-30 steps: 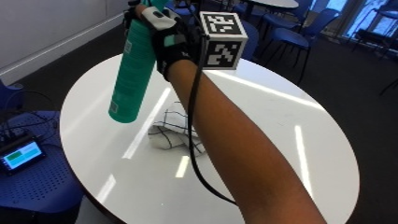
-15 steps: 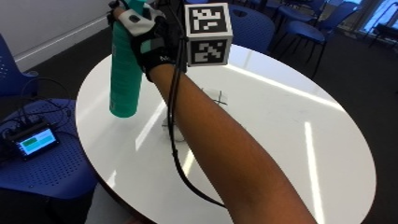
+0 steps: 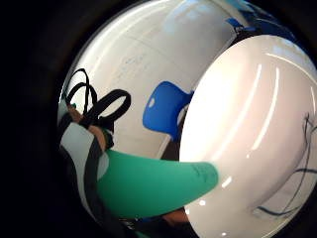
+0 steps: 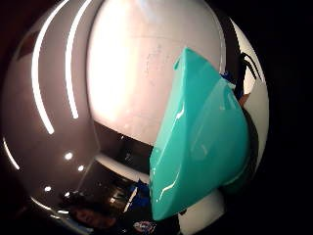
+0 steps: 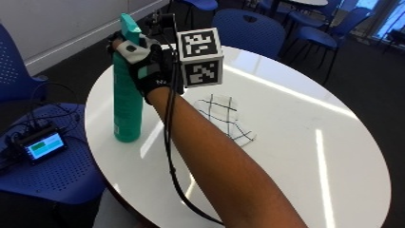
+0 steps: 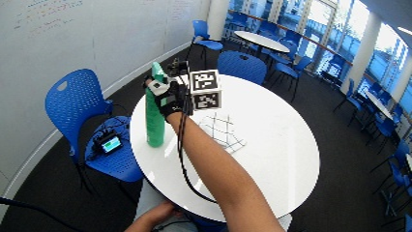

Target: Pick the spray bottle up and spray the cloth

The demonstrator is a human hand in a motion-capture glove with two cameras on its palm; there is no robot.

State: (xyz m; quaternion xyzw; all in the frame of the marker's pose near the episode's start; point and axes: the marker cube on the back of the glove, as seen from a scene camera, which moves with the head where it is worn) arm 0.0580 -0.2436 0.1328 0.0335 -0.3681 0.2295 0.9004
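Observation:
A tall green spray bottle [image 5: 126, 102] stands upright by the left edge of the round white table [image 5: 303, 142]. Whether its base touches the tabletop I cannot tell. My gloved right hand [image 5: 149, 71] grips the bottle's upper part, fingers curled round it just below the nozzle. The cloth [image 5: 225, 116], white with a black grid, lies flat on the table to the right of the bottle, partly behind my forearm. Both palm views are largely filled by the green bottle [image 3: 158, 186] [image 4: 205, 142]. In the wide view the bottle [image 6: 154, 116], hand [image 6: 169, 94] and cloth [image 6: 222, 130] stand the same way.
A blue chair [image 5: 51, 175] stands close to the table's left edge and carries a small device with a lit screen [image 5: 43, 145] and cables. Another blue chair [image 5: 253, 28] stands behind the table. A whiteboard wall [image 6: 77, 34] runs along the left.
The bottle, tilted in my hand a second ago, now stands upright and lower, near the table's left edge. The outside camera has shifted too.

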